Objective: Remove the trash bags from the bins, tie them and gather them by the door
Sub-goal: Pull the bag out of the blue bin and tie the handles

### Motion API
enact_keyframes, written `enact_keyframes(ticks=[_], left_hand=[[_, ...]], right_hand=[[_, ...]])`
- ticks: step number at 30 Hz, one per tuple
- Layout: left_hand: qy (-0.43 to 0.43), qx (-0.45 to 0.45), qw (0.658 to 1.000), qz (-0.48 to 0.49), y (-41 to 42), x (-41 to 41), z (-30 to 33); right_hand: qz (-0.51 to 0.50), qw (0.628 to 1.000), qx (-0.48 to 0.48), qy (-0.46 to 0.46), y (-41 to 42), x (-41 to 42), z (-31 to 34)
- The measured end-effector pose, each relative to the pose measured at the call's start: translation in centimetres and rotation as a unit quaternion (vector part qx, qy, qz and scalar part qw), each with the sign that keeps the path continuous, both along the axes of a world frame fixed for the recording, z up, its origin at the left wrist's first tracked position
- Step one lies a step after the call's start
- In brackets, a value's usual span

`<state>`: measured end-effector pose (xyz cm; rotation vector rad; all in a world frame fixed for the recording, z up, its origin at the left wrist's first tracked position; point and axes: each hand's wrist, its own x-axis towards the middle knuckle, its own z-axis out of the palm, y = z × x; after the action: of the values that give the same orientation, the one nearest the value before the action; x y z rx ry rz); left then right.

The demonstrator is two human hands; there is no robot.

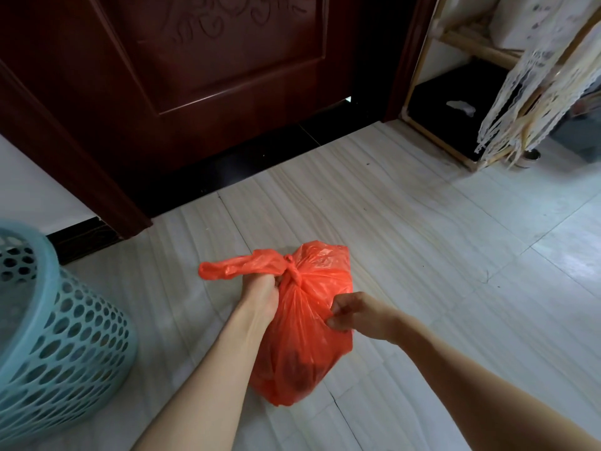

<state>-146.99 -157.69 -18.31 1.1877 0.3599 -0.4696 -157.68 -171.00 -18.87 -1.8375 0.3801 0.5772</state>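
Fingers of my left hand [262, 289] are wrapped tight round the bag's [302, 336] twisted tail just beside the knot [290, 270], while my right hand [353, 312] pinches a fold of plastic on the bag's side between thumb and fingertips. Both hands touch the bag; the left is the nearer one to the knot, the right sits lower and to the right of it.

That knot lies just ahead of my left knuckles, at the bag's top. From it the free tail [237, 265] runs out leftward, roughly level with the floor, and past my grip its end hangs loose. The bag's long axis runs from the knot back toward me, its heavy end lowest and nearest my body, with dark contents showing dimly through the red film. I judge the knot to be already made, and that what is left is a snugging pull: left hand drawing the tail away to the left, right hand holding the body against it.

Whether the bottom rests on the floor [406, 229] or hangs just above it, I cannot tell.

Pale tiles are bare around the bag. A dark door [195, 60] stands closed straight ahead, its threshold [244, 157] near. To my left stands a blue perforated bin [65, 336]; I see no liner in it. At the far right is a wooden rack [455, 37] draped with lace.
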Motion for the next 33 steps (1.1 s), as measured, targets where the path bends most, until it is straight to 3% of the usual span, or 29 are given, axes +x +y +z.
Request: enact_keyframes(ticks=[5, 7, 9, 12, 14, 22, 27, 30, 33], left_hand=[[-0.029, -0.022, 0.996, -0.077, 0.2, -0.6, -0.5], [-0.010, -0.020, 0.996, -0.084, 0.6, -0.5, -0.6], [-0.011, -0.011, 0.995, -0.098, 0.9, -0.5, -0.3], [-0.037, -0.008, 0.993, -0.113, 0.9, -0.8, 0.0], [-0.040, -0.007, 0.991, -0.125, 0.7, -1.2, 0.0], [-0.091, 0.042, 0.982, -0.161, 0.8, -1.5, -0.1], [-0.035, 0.052, 0.988, -0.139, 1.1, -1.2, 0.2], [-0.053, 0.168, 0.974, -0.141, 1.2, -0.7, 0.2], [-0.107, 0.396, 0.900, -0.149, 1.3, -0.7, 0.4]], right_hand=[[0.093, 0.992, -0.064, 0.058, -0.2, -0.1, 0.5], [0.054, 0.994, -0.074, 0.053, -0.3, 0.1, 1.0], [-0.051, 0.996, -0.078, -0.016, -0.5, 0.5, 1.3], [-0.148, 0.987, 0.017, -0.065, 0.1, 1.1, 1.9], [-0.145, 0.985, 0.054, -0.072, 1.3, 1.3, 2.1], [-0.110, 0.988, 0.004, -0.106, 3.3, 2.0, 1.2], [-0.133, 0.988, 0.024, -0.080, 3.8, 2.0, 0.5], [-0.121, 0.982, -0.073, -0.124, 4.1, 2.4, 0.3], [-0.052, 0.960, -0.192, -0.198, 4.1, 2.2, 0.9]])
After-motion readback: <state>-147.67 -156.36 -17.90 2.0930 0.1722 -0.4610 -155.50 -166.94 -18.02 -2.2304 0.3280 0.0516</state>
